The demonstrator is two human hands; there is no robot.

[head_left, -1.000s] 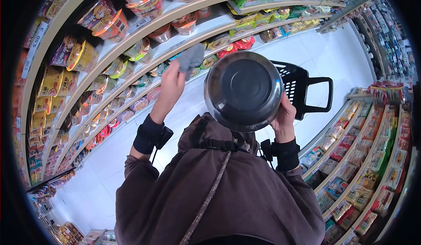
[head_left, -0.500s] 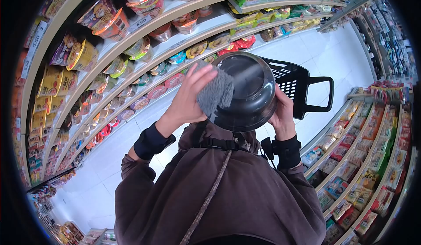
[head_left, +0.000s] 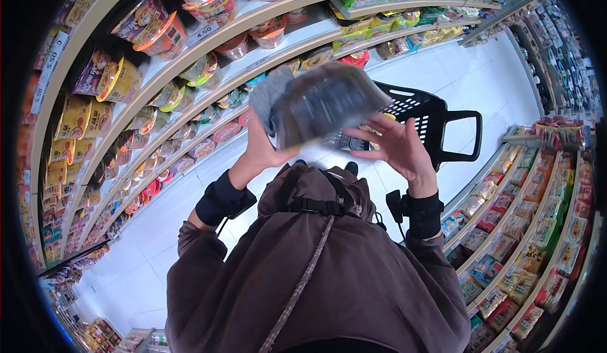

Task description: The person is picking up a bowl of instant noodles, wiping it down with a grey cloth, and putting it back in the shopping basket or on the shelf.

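A dark, shiny round bowl (head_left: 329,103), smeared by motion, is tilted on its side in front of my chest. My left hand (head_left: 260,144) grips its left side, thumb at the lower edge, with a grey cloth (head_left: 269,97) bunched between palm and bowl. At the bowl's right rim, my right hand (head_left: 404,147) is open with its fingers spread, the fingertips overlapping the rim in this view. Beyond that hand sits a black plastic shopping basket (head_left: 431,119) with slotted sides and its handle sticking out to the right.
Shelves of instant noodle cups (head_left: 120,78) curve along the left and top, with price tags (head_left: 203,32) on their edges. Low racks of packaged snacks (head_left: 525,233) line the right. White tiled floor (head_left: 145,277) runs between them.
The bowl has turned from bottom-up to tilted and shifted slightly left. My right hand has let go of its side and spread its fingers; my left hand keeps the cloth against it.
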